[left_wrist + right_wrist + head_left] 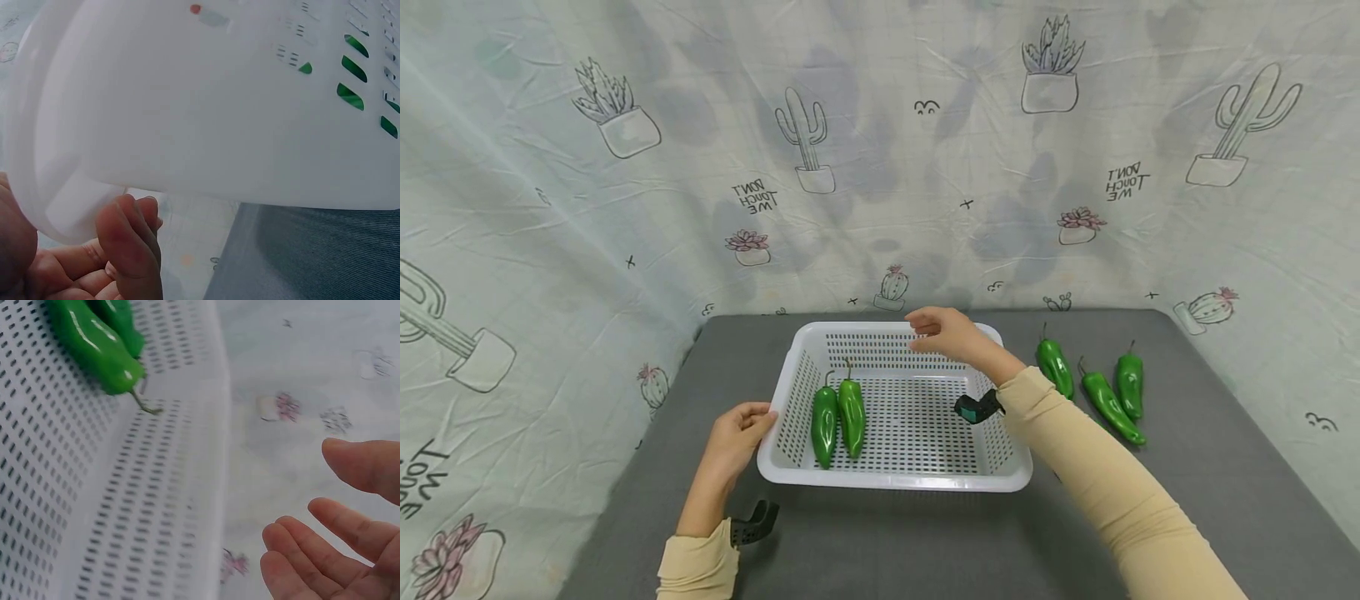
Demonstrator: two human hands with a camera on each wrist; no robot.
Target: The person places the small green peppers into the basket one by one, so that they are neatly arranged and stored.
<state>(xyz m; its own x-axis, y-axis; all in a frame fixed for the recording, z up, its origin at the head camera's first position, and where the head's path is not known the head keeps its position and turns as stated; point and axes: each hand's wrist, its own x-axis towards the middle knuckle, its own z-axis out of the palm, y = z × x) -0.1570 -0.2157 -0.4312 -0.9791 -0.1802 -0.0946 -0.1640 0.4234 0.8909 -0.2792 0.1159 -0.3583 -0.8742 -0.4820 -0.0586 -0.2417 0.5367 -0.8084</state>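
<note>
A white perforated basket (895, 482) stands mid-table on a grey surface. Two green peppers (823, 425) (852, 417) lie side by side in its left half. My left hand (762, 417) grips the basket's front left corner; in the left wrist view its fingers (128, 244) curl under the rim (56, 187). My right hand (917, 333) hovers over the basket's far rim, fingers relaxed and empty. The right wrist view shows that hand (300, 500) open above the basket wall (156, 506), with a pepper (94, 350) below.
Three more green peppers (1055, 367) (1108, 407) (1130, 385) lie on the grey table (1187, 500) to the right of the basket. A cloth backdrop printed with cacti (880, 167) hangs close behind and at both sides.
</note>
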